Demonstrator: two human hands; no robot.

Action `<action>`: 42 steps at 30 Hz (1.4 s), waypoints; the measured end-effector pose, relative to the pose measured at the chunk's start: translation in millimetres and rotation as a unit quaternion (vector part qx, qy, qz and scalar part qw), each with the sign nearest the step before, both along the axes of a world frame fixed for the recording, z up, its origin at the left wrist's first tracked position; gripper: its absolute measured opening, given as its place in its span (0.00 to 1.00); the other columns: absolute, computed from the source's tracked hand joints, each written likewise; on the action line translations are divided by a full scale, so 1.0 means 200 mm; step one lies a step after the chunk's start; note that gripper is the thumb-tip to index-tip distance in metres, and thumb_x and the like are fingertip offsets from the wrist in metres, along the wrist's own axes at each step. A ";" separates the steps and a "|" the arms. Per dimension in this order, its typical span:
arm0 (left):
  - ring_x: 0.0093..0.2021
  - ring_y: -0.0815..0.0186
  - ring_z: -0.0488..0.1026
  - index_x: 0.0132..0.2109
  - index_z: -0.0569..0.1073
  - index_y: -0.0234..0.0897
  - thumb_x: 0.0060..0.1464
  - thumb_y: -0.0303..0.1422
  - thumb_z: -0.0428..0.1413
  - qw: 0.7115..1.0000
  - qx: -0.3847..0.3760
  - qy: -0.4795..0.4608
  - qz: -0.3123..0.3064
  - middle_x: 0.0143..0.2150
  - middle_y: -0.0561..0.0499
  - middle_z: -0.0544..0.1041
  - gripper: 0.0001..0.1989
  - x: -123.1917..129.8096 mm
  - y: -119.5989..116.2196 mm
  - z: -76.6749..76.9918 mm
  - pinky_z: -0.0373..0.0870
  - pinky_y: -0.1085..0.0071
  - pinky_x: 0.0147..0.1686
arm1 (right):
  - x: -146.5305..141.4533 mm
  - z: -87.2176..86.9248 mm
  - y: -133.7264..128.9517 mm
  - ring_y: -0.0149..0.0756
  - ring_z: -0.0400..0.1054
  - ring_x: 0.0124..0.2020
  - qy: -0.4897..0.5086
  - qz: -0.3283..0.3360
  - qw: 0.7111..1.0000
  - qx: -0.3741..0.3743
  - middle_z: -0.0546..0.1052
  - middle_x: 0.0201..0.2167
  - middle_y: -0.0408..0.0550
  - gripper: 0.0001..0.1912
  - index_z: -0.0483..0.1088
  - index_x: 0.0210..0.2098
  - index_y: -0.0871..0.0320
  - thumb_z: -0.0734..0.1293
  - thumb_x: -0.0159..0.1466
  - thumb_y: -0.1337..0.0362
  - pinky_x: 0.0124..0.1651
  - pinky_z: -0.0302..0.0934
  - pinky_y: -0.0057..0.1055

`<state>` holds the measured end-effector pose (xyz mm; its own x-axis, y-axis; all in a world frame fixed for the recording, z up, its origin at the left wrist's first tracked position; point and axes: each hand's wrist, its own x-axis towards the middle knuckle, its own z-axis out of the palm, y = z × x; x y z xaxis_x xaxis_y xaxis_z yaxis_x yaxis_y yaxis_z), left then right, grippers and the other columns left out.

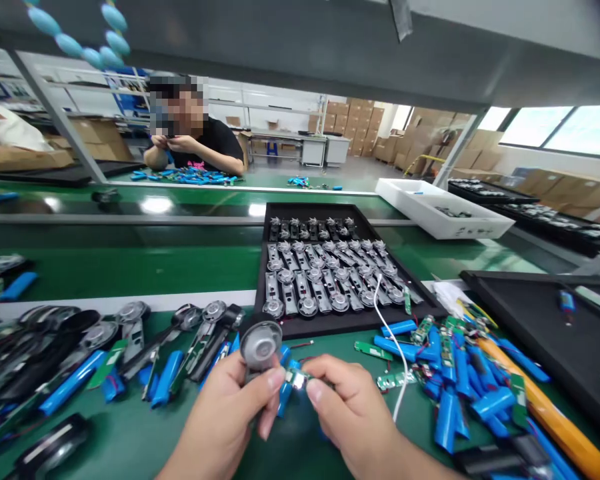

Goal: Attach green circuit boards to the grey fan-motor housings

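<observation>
Across the middle of the frame runs a green tabletop [130, 275]. Beyond it, upper left, a co-worker [205, 143] in a black T-shirt leans over scattered blue parts [185, 176]. At centre, a black tray [330, 325] holds rows of speaker units. A white plastic bin [460, 225] sits upper right, near stacked cardboard boxes [357, 127] and a window [560, 130].

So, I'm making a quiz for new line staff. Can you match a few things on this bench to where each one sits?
Things:
1. Round grey metal disc
2. White plastic bin
3. Black tray of silver metal assemblies
4. Blue cylindrical cells

Places:
A. Heaped on the green bench, beyond the right hand
B. Held in the left hand
C. Far side of the bench, to the right
D. Straight ahead, mid-bench

Pairs: 1-B, 2-C, 3-D, 4-A
</observation>
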<state>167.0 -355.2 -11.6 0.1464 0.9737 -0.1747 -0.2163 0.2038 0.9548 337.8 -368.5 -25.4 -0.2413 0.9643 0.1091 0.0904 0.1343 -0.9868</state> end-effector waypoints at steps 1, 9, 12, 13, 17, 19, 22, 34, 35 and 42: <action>0.15 0.72 0.57 0.30 0.73 0.37 0.48 0.47 0.67 1.000 -0.005 -0.019 -0.007 0.13 0.60 0.66 0.18 0.01 0.00 -0.01 0.57 0.74 0.20 | 0.00 -0.01 0.00 0.26 0.51 0.15 0.001 -0.003 1.000 -0.004 0.59 0.16 0.35 0.20 0.74 0.33 0.58 0.62 0.69 0.48 0.16 0.46 0.23; 0.15 0.74 0.58 0.30 0.72 0.37 0.49 0.46 0.67 0.995 -0.022 -0.086 -0.039 0.15 0.60 0.66 0.19 0.02 -0.03 -0.04 0.56 0.76 0.19 | 0.01 -0.04 0.01 0.26 0.49 0.10 0.028 -0.003 0.999 -0.017 0.57 0.10 0.33 0.18 0.73 0.30 0.56 0.63 0.67 0.50 0.13 0.43 0.24; 0.14 0.75 0.57 0.30 0.72 0.37 0.47 0.47 0.68 0.994 -0.027 -0.098 -0.043 0.14 0.59 0.66 0.19 0.02 -0.04 -0.04 0.55 0.76 0.18 | 0.01 -0.05 0.00 0.26 0.50 0.09 0.039 0.002 0.999 -0.010 0.57 0.10 0.33 0.19 0.73 0.31 0.56 0.64 0.67 0.48 0.13 0.43 0.24; 0.14 0.75 0.57 0.29 0.72 0.37 0.46 0.47 0.68 0.993 -0.031 -0.102 -0.043 0.14 0.59 0.66 0.20 0.02 -0.04 -0.04 0.55 0.76 0.18 | 0.01 -0.05 0.00 0.26 0.50 0.10 0.041 0.004 0.999 -0.008 0.57 0.10 0.33 0.19 0.74 0.31 0.56 0.64 0.67 0.47 0.13 0.43 0.24; 0.14 0.74 0.59 0.29 0.72 0.37 0.44 0.48 0.69 0.993 -0.045 -0.105 -0.027 0.14 0.59 0.67 0.20 0.03 -0.04 -0.05 0.55 0.77 0.17 | 0.02 -0.05 0.00 0.27 0.51 0.10 0.039 0.008 0.999 -0.011 0.58 0.10 0.34 0.21 0.75 0.31 0.55 0.64 0.67 0.46 0.13 0.43 0.24; 0.14 0.74 0.59 0.28 0.71 0.37 0.44 0.48 0.69 0.993 -0.045 -0.103 -0.027 0.14 0.59 0.67 0.21 0.03 -0.03 -0.05 0.54 0.77 0.17 | 0.03 -0.05 0.00 0.27 0.51 0.10 0.040 0.012 0.999 -0.011 0.59 0.10 0.35 0.21 0.76 0.31 0.55 0.64 0.67 0.46 0.14 0.43 0.24; 0.13 0.74 0.58 0.27 0.71 0.37 0.43 0.49 0.69 0.993 -0.047 -0.103 -0.029 0.13 0.59 0.66 0.21 0.03 -0.03 -0.05 0.54 0.76 0.17 | 0.03 -0.06 0.00 0.27 0.52 0.10 0.044 0.015 0.999 -0.013 0.60 0.11 0.35 0.22 0.76 0.31 0.55 0.64 0.67 0.45 0.14 0.44 0.24; 0.17 0.72 0.60 0.31 0.74 0.36 0.46 0.46 0.68 0.996 -0.065 -0.060 0.020 0.15 0.58 0.68 0.18 0.06 -0.08 0.08 0.55 0.74 0.23 | 0.02 -0.04 0.00 0.26 0.51 0.10 0.028 0.023 0.999 -0.010 0.59 0.10 0.34 0.24 0.76 0.33 0.57 0.62 0.67 0.43 0.14 0.45 0.23; 0.17 0.72 0.60 0.31 0.74 0.36 0.46 0.46 0.68 0.996 -0.064 -0.061 0.019 0.14 0.58 0.68 0.19 0.05 -0.08 0.07 0.56 0.74 0.23 | 0.02 -0.03 0.00 0.26 0.51 0.10 0.025 0.021 0.999 -0.008 0.59 0.10 0.34 0.24 0.76 0.33 0.57 0.63 0.67 0.44 0.14 0.45 0.23; 0.13 0.72 0.58 0.26 0.71 0.38 0.39 0.51 0.69 0.995 -0.063 -0.074 -0.007 0.12 0.59 0.65 0.23 0.04 -0.03 -0.03 0.53 0.74 0.18 | 0.02 -0.04 0.00 0.25 0.52 0.10 0.011 0.016 1.000 -0.014 0.57 0.11 0.32 0.19 0.74 0.32 0.57 0.64 0.68 0.50 0.13 0.44 0.22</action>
<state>175.5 -361.2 -16.6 0.1925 0.9432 -0.2708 -0.3486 0.3237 0.8796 341.8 -369.1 -32.7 -0.2703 0.9588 0.0879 0.0638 0.1089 -0.9920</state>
